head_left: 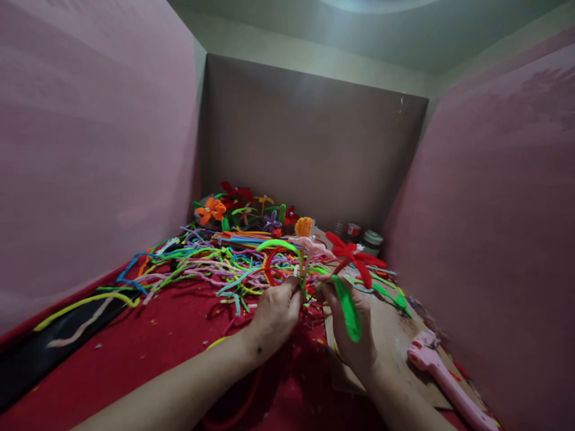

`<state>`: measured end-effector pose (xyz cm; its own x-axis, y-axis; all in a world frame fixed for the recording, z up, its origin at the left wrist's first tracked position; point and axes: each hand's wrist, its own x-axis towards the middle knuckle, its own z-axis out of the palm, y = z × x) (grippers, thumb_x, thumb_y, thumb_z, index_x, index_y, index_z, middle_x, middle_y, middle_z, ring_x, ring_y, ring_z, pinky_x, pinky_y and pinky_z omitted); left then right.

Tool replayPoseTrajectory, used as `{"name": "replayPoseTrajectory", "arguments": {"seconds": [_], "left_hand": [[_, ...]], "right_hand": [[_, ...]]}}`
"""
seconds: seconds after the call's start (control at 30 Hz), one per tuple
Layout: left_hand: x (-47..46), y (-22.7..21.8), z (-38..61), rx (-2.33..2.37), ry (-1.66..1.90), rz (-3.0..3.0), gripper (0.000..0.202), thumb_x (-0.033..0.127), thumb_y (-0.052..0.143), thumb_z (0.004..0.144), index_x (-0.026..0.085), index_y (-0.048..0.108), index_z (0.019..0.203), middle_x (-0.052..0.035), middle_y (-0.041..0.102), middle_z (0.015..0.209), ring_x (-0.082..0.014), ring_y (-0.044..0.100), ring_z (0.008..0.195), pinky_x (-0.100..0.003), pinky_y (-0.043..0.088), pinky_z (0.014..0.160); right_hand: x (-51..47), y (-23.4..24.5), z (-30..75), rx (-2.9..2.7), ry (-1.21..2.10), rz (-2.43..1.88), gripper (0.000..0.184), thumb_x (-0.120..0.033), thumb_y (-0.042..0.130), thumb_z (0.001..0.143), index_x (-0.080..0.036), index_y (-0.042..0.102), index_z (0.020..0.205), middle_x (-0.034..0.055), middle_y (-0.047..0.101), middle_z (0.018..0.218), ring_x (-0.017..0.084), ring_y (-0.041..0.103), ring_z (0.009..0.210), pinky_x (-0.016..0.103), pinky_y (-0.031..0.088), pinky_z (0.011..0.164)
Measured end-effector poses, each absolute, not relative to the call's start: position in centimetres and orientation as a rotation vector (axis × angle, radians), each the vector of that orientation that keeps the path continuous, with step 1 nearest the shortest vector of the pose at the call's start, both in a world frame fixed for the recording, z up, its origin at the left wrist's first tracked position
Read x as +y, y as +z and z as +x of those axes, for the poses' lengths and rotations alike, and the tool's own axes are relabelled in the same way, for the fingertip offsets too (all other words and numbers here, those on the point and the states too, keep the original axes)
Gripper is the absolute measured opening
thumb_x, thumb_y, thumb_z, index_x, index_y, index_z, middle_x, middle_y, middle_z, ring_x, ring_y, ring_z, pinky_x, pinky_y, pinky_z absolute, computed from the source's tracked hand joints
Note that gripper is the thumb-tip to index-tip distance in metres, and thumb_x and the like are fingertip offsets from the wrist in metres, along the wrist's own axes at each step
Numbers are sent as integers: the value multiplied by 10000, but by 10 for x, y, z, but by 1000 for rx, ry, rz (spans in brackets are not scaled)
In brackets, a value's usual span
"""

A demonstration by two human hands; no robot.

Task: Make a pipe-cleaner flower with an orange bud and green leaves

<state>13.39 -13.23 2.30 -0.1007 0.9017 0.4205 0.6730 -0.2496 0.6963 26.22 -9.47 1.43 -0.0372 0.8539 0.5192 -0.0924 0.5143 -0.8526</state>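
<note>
My left hand (277, 314) is closed around the stems of a small bunch of pipe-cleaner flowers, among them an orange bloom (303, 226) and a pale pink flower (311, 246). My right hand (354, 332) is closed on the stem of a red pipe-cleaner flower (353, 256), whose petals spread above the fingers. A fuzzy green leaf (348, 310) hangs down across the back of that hand. Both hands are close together over the red cloth (171, 353), and the stem ends are hidden by my fingers.
Loose coloured pipe cleaners (202, 263) lie heaped beyond my hands. Finished flowers (242, 209) stand at the back by the wall. A pink glue gun (442, 371) rests on a cardboard sheet (395, 353) at right. A lidded jar (372, 239) stands behind.
</note>
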Motion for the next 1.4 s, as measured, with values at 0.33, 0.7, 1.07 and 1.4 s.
{"name": "replayPoseTrajectory", "arguments": {"seconds": [0.33, 0.7, 1.07, 1.4], "left_hand": [[-129, 19, 136, 1565, 1369, 1852, 209, 216, 406, 808, 185, 612, 808, -6, 629, 653, -133, 544, 581, -221, 369, 556], [-130, 15, 139, 1625, 1407, 1853, 218, 251, 424, 821, 208, 628, 881, -6, 641, 666, -140, 567, 605, -223, 400, 583], [-130, 12, 140, 1645, 1368, 1996, 203, 230, 407, 831, 222, 596, 904, -17, 663, 730, -146, 609, 659, -219, 426, 618], [-128, 6, 139, 1656, 1393, 2085, 239, 248, 369, 845, 168, 562, 961, -45, 627, 678, -157, 569, 573, -239, 396, 548]], "right_hand": [[-94, 14, 260, -1406, 1188, -663, 114, -303, 548, 764, -212, 611, 733, -11, 617, 688, 141, 537, 617, 266, 435, 615], [-95, 19, 261, -1490, 1047, -704, 134, -300, 565, 758, -200, 639, 807, 17, 662, 806, 179, 587, 776, 298, 451, 734], [-94, 21, 262, -1519, 1093, -718, 107, -268, 545, 755, -217, 639, 753, 6, 652, 758, 167, 576, 732, 300, 455, 737], [-96, 12, 257, -1536, 999, -705, 161, -293, 559, 787, -212, 666, 877, 3, 649, 814, 154, 561, 776, 263, 436, 723]]}}
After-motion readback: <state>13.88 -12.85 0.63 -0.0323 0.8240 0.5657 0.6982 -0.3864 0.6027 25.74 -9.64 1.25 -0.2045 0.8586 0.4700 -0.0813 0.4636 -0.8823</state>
